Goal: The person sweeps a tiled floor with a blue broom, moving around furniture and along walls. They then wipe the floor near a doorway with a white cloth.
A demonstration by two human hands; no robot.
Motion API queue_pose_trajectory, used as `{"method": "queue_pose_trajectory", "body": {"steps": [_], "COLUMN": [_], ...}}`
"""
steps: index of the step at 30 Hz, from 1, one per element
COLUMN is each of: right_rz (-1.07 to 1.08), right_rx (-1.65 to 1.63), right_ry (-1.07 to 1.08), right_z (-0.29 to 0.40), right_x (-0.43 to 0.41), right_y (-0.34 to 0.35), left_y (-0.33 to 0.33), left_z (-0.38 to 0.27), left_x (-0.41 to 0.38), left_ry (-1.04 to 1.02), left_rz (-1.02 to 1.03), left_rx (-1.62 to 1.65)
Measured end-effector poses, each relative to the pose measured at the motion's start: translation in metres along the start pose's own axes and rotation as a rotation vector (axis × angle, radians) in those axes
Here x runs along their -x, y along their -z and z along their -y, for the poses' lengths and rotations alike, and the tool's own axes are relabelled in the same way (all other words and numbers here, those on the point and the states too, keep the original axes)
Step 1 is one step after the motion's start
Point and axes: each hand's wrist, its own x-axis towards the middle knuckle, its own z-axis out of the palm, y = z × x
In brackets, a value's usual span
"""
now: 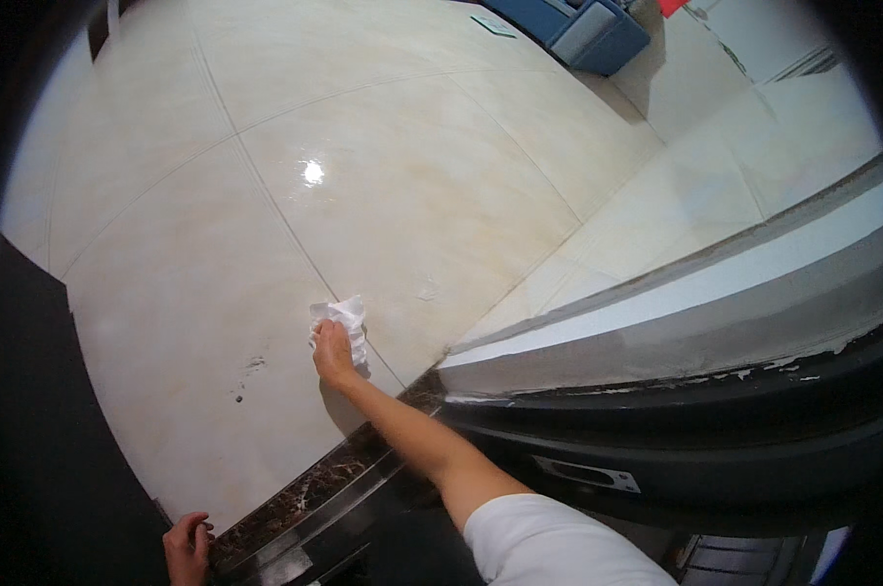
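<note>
My right hand [334,353] presses a crumpled white tissue [350,316] onto the cream floor tile [185,308], across a joint between tiles. The fingers are bunched over the tissue, and the forearm reaches in from the lower right. To the left of that hand lie a grey smudge [255,362] and a small dark speck [239,399]. A faint mark [427,291] shows on the tile to the right of the tissue. At the bottom left, my left hand [185,548] has loosely bent fingers and nothing visible in it. It is close to the dark marbled threshold [288,507].
A dark panel [35,410] borders the floor on the left. On the right runs a door frame [676,329] with chipped edges and a metal strike plate [586,473]. Farther off are a blue upholstered piece [595,36] and a flat green-edged item [493,27].
</note>
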Motion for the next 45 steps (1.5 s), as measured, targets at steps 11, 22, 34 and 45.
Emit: {"method": "queue_pose_trajectory", "body": {"steps": [11, 22, 34, 45], "right_rz": [-0.537, -0.333, -0.013, -0.375], "right_rx": [0.588, 0.801, 0.467, 0.202], "right_ry": [-0.211, -0.277, 0.023, -0.079], "right_z": [-0.034, -0.081, 0.001, -0.102], "right_x": [-0.142, -0.103, -0.004, -0.192], "right_y": [0.168, 0.15, 0.058, 0.093], "left_y": [0.062, 0.05, 0.053, 0.042], "left_z": [-0.11, -0.078, -0.104, -0.094], "left_x": [0.101, 0.095, 0.085, 0.095], "left_ry": [-0.049, -0.067, -0.122, -0.04], "left_rz": [0.031, 0.069, 0.106, 0.102], "left_rx": [-0.27, -0.3, -0.198, -0.22]}}
